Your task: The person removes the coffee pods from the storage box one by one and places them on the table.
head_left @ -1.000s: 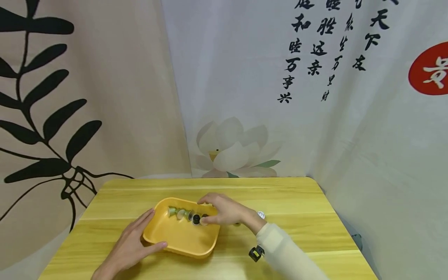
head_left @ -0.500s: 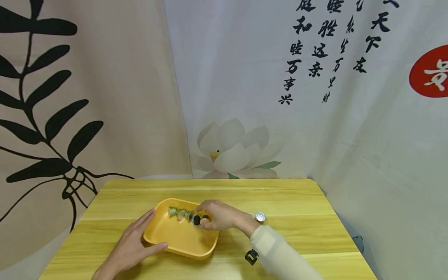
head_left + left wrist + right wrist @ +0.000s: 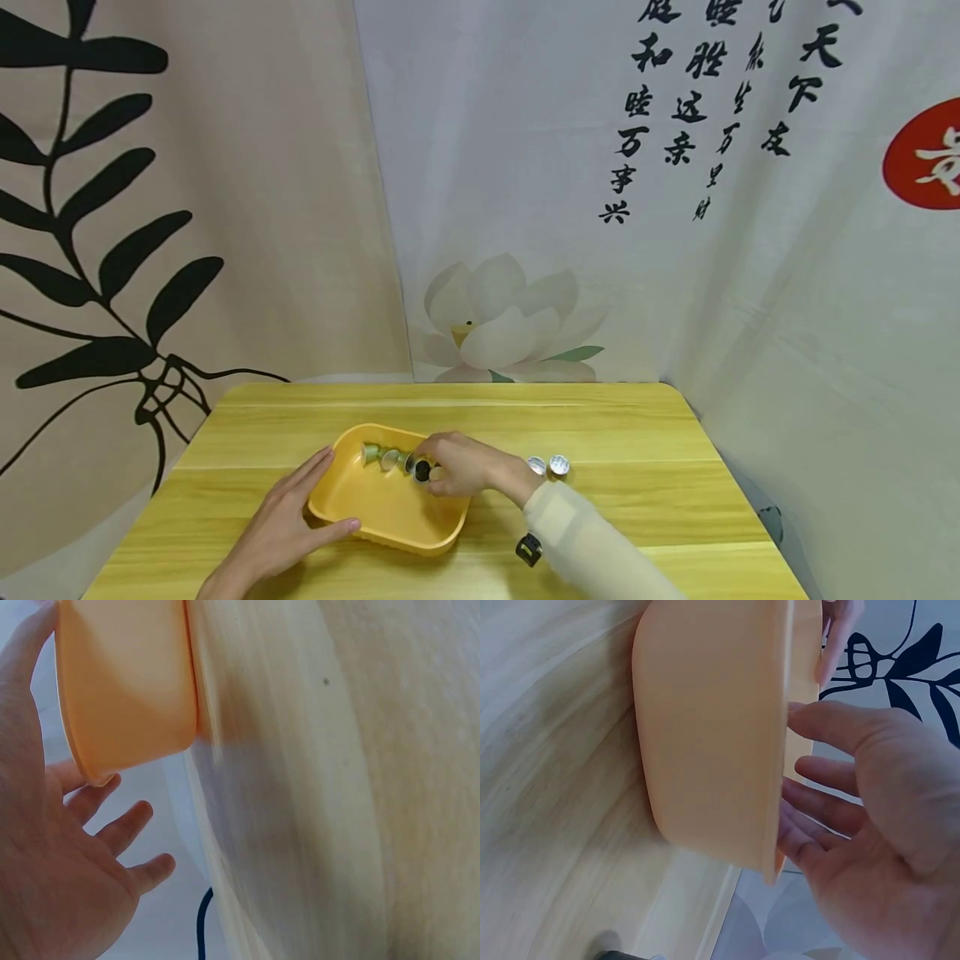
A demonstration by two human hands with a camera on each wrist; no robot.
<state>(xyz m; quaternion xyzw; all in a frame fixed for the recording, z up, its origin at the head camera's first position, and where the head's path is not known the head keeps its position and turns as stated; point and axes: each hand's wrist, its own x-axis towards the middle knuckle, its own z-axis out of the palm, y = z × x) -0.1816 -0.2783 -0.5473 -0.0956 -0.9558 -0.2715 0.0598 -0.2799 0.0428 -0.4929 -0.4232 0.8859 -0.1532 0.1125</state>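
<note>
A yellow rectangular tub (image 3: 405,533) sits on the wooden table. Small cup-shaped capsules (image 3: 370,453), some green, one with a black face (image 3: 422,472), line its far side. My left hand (image 3: 281,517) rests against the tub's left corner. Its fingers lie along the left rim and its thumb over the front rim. In the left wrist view, the lower fingers (image 3: 124,825) are spread off the tub. My right hand (image 3: 465,465) reaches over the far right rim, among the rightmost capsules. The tub wall hides part of its fingers, so whether it pinches a capsule is unclear.
Two silver-faced round pieces (image 3: 558,465) sit on the table (image 3: 600,533) just beyond my right wrist. A dark object (image 3: 622,955) shows at the bottom of the right wrist view. A printed cloth (image 3: 495,167) hangs behind the table.
My right hand has shifted slightly left and lower into the tub, its thumb and index drawing closer together. Both silver-faced pieces have come into view past the wrist. The left hand has stayed put.
</note>
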